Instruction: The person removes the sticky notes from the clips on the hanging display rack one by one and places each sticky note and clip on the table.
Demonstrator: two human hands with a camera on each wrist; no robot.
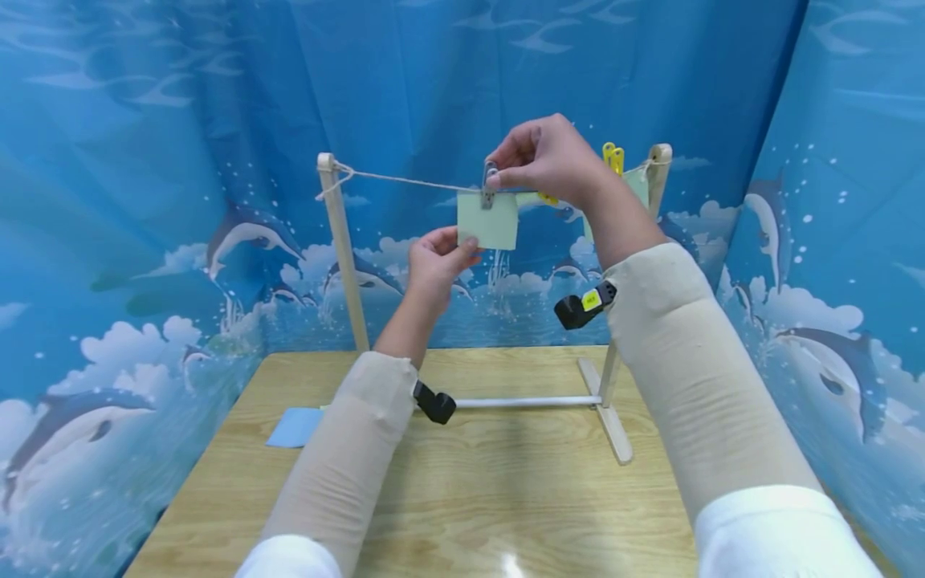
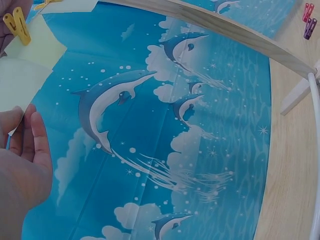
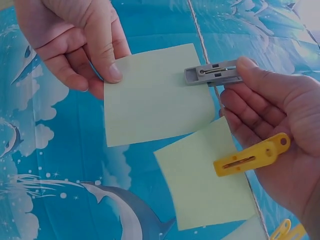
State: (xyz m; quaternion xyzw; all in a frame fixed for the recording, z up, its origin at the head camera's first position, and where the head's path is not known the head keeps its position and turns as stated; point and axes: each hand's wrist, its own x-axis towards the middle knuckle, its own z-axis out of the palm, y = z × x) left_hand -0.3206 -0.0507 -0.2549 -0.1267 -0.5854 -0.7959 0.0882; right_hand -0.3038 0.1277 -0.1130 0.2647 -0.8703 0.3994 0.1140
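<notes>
A pale green square of paper [image 1: 497, 230] hangs at the string [image 1: 412, 180]. My left hand [image 1: 433, 269] pinches its lower left corner between thumb and fingers. At the paper's top edge, my right hand [image 1: 560, 160] pinches the handle end of a grey clothespin [image 3: 212, 74], whose front end lies over the paper and the string. Beside it, a yellow clothespin [image 3: 252, 155] holds another pale green paper [image 3: 205, 182] on the string. In the left wrist view, the grey clothespin is out of sight.
Wooden posts [image 1: 343, 249] carry the string, with a white bar [image 1: 527, 401] low between them. More yellow clothespins [image 1: 613, 157] are near the right post. Blue paper [image 1: 292, 427] lies on the table [image 1: 462, 498]. A red clothespin [image 2: 308, 11] and a purple clothespin [image 2: 310, 29] lie there too.
</notes>
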